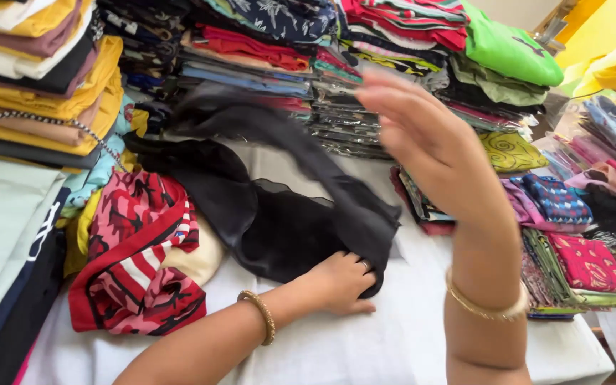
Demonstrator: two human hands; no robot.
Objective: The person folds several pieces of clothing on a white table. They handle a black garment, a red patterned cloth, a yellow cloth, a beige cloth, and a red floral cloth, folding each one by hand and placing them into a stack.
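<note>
**stitchy_k:** Grip check first: left hand (340, 281) was flat, palm down, fingers pressing the near edge of the black sheer cloth (279, 214) onto the white sheet (365, 349). More pinning than clamping. Right hand (422, 142) was up in the air, open and loose, holding nothing as far as I could tell, and it was blurry.

**bobbin42:** So where did the cloth sit relative to the hands?

**stitchy_k:** Mostly up and to the left of the left hand, bunched in the middle of the table. One long dark strip ran diagonally from the far stacks of folded clothes (265, 43) down toward the left hand's fingers. The left hand was clearly nearer, already touching it. The right hovered above and to the right of the strip, apart from it.

**bobbin42:** Any room to work with?

**stitchy_k:** Not much on the sides. A red patterned fabric (140, 257) lay just beside it on the left, and packets of printed fabric (565, 242) crowded the right. The bare sheet toward the person was the only open patch.
</note>
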